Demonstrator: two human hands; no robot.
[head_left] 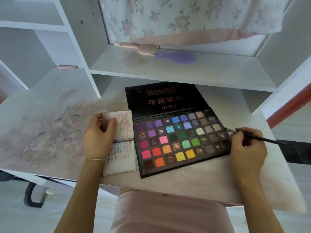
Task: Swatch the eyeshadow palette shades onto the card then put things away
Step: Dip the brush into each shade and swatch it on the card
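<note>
Many bright pans fill the open palette [181, 140].

Both forearms bare, no sleeves seen. Thin beaded bracelet [93, 160] worn at wrist of left hand [97, 137]. Right hand [247, 145] unadorned. Lap covered by pale pink garment [168, 214].

One palette [181, 140], one brush [255, 137], seemingly two cards [123, 125].

Your open palette [181, 140] sits mid-frame on the desk [193, 180]; two cards [124, 125] lie just left of it, and the brush [252, 136] crosses its right edge.
</note>
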